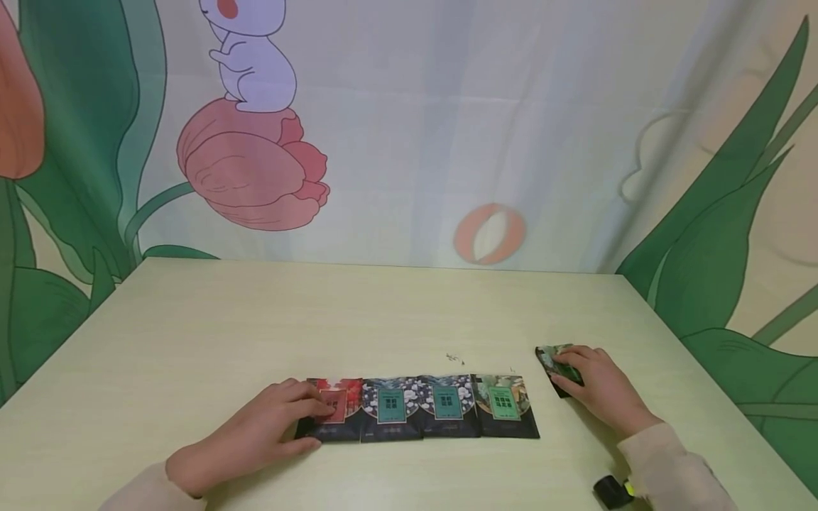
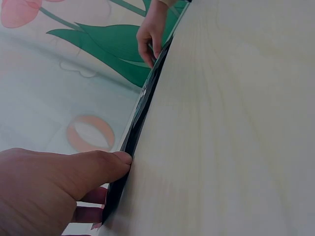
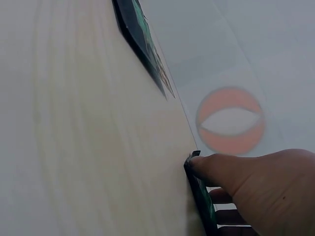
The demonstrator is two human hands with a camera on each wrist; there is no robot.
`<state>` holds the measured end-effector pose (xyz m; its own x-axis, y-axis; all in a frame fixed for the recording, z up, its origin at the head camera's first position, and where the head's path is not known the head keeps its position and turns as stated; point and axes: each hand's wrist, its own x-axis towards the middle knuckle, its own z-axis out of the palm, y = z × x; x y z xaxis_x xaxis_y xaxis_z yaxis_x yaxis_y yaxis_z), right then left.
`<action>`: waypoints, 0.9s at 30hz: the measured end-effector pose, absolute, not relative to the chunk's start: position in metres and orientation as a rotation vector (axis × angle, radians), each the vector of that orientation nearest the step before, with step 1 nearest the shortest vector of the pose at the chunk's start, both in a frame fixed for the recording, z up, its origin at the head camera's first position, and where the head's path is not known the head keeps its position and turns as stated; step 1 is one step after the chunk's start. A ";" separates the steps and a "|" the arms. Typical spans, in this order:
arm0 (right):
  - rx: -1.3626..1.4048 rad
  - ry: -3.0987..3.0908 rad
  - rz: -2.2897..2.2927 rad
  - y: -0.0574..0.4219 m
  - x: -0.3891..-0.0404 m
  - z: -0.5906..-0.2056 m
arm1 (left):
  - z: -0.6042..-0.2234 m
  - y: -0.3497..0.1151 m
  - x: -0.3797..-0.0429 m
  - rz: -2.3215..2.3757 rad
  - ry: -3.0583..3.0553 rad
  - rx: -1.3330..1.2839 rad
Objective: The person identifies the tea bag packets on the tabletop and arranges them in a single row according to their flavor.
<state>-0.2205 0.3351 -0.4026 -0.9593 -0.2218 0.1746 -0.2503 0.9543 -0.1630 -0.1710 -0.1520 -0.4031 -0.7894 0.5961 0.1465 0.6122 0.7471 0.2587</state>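
Four flat sachets lie edge to edge in a row on the table. At the left end is a red-and-black sachet (image 1: 341, 408), with my left hand (image 1: 271, 422) holding its left side, thumb at the lower corner and fingers over the top. To its right lie two dark floral sachets (image 1: 391, 408) with teal labels, then a green-labelled sachet (image 1: 505, 406). Apart from the row, to the right, my right hand (image 1: 603, 387) grips a green-and-black sachet (image 1: 551, 358) between thumb and fingers; the hand covers much of it.
The pale wooden table (image 1: 319, 312) ends at a printed curtain (image 1: 396, 142) behind. A small black object (image 1: 612, 492) with a yellow-green part lies by the right sleeve. Small dark marks (image 1: 455, 359) show on the tabletop behind the row.
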 end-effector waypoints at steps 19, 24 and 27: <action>0.335 -2.984 0.249 0.326 -0.215 -0.398 | -0.402 -0.151 -0.170 -0.451 -2.894 -0.996; 0.311 -3.007 0.233 0.321 -0.212 -0.397 | -0.402 -0.151 -0.170 -0.458 -2.892 -0.991; 0.307 -3.012 0.224 0.319 -0.211 -0.397 | -0.401 -0.151 -0.170 -0.457 -2.898 -0.984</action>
<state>-0.2112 0.3192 -0.3969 -0.9741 -0.1920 0.1194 -0.2076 0.9688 -0.1355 -0.1698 -0.1512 -0.4012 -0.7967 0.5885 0.1376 0.6023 0.7543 0.2613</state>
